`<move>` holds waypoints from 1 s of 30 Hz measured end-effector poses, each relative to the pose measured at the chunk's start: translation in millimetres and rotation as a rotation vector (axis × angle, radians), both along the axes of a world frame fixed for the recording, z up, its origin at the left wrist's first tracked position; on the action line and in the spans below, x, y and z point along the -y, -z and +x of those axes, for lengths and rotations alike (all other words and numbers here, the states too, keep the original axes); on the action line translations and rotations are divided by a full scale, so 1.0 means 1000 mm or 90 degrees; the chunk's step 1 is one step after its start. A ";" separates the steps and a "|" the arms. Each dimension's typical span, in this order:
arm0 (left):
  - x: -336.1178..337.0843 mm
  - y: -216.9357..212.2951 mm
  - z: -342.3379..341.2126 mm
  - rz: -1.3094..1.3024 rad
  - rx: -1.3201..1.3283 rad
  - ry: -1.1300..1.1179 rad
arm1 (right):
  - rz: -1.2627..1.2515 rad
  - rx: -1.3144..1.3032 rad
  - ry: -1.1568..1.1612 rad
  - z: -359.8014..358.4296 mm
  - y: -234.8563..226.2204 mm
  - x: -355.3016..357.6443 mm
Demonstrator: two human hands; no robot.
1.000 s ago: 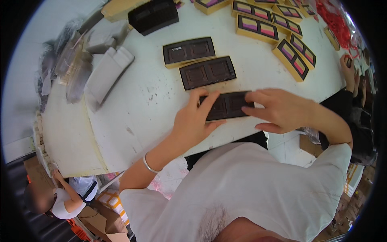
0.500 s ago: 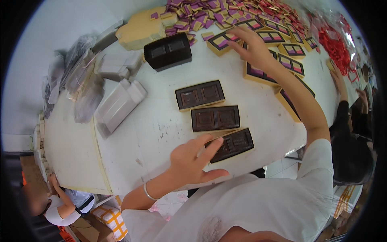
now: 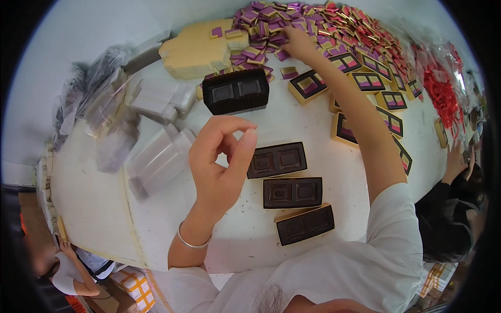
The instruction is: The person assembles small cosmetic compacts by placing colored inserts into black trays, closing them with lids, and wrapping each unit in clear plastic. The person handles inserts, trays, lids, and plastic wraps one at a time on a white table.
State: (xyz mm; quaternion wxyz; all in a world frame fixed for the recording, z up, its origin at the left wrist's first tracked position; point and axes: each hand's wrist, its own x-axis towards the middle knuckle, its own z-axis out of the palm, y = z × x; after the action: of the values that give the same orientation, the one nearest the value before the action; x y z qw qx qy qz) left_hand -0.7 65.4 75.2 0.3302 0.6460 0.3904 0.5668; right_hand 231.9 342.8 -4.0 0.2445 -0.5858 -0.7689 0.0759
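My left hand (image 3: 222, 167), with a bangle (image 3: 189, 241) at its wrist, is raised over the table. Its fingers curl round toward the thumb, and nothing shows between them. Three boxes with dark brown two-section trays lie to its right: the upper box (image 3: 277, 159), the middle box (image 3: 292, 193) and the lower box (image 3: 305, 224). A stack of dark trays (image 3: 236, 91) stands just beyond the hand. My right hand (image 3: 300, 46) reaches into a heap of purple-and-gold wrapped pieces (image 3: 266, 26), finger and thumb apart. Below it sits a filled box (image 3: 307, 87).
More filled boxes (image 3: 368, 81) crowd the right side, below red wrapped pieces (image 3: 360, 28). Clear plastic covers (image 3: 159, 161) and a cream stack (image 3: 195, 49) are on the left. Red ribbons (image 3: 436, 88) hang far right. Another person's hand (image 3: 455, 161) is at the right edge.
My left hand has left the lowest box and risen up and leftward, its fingers curling. My right hand has moved from the filled box to the purple pieces. The view has shifted somewhat.
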 end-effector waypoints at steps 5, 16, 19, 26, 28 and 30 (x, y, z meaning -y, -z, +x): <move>-0.005 0.001 0.006 -0.173 0.120 0.035 | -0.231 -0.457 -0.046 0.019 -0.046 0.056; -0.011 0.026 0.013 -0.580 0.340 0.322 | -0.055 -0.433 -0.263 -0.034 -0.048 0.249; -0.008 0.032 0.000 -0.561 0.261 0.310 | -0.253 -0.547 -0.220 -0.030 -0.047 0.254; -0.012 0.017 -0.037 -0.436 -0.163 0.199 | -0.257 -0.189 -0.503 -0.023 -0.077 0.246; -0.017 0.023 -0.046 -0.423 -0.267 0.142 | -0.138 -0.020 -0.604 -0.041 -0.064 0.243; -0.015 0.038 -0.046 -0.463 -0.247 0.143 | -0.095 0.068 -0.651 -0.061 -0.046 0.244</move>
State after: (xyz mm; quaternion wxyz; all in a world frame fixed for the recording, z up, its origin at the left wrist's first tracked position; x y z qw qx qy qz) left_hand -46.4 80.5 37.3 0.5163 0.6209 0.5469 0.2207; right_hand 171.3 99.2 41.5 0.0937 -0.1541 -0.9609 0.2103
